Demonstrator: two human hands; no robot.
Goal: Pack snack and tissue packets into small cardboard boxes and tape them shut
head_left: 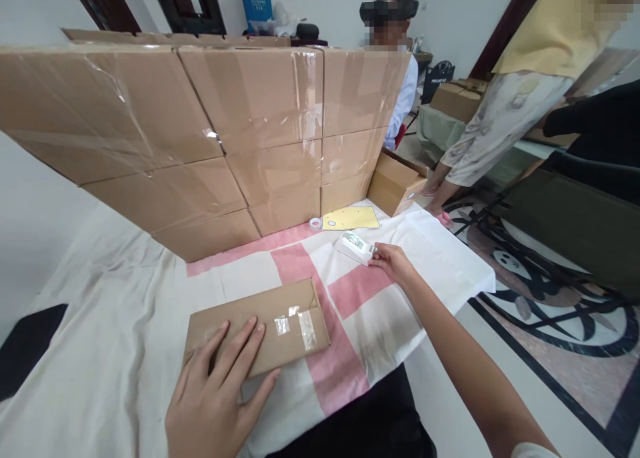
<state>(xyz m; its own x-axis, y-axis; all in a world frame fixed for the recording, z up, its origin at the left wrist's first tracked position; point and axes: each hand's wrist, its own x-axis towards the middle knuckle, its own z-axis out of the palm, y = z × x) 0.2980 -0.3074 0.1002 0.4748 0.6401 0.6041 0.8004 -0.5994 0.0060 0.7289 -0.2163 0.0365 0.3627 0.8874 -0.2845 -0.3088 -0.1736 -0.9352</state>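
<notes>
Flat across a closed brown cardboard box (pixel 270 321) lies my left hand (pixel 220 385), its fingers spread on the lid. Short strips of clear tape shine near the box's right end. Farther forward and to the right, my right hand (pixel 393 261) has its fingers pinched at the near end of a small white tape dispenser (pixel 353 246). Whether a strip of tape is between those fingertips is too small to make out. Behind the dispenser is a yellow sheet (pixel 351 218), with a small roll of tape (pixel 315 223) beside it.
Stacked, taped cartons (pixel 275 98) form a wall at the back of the table. An open carton (pixel 397 178) stands at their right end. A pink and white cloth (pixel 340 371) covers the tabletop. One person (pixel 395 18) is behind the cartons; another (pixel 530 78) stands at right.
</notes>
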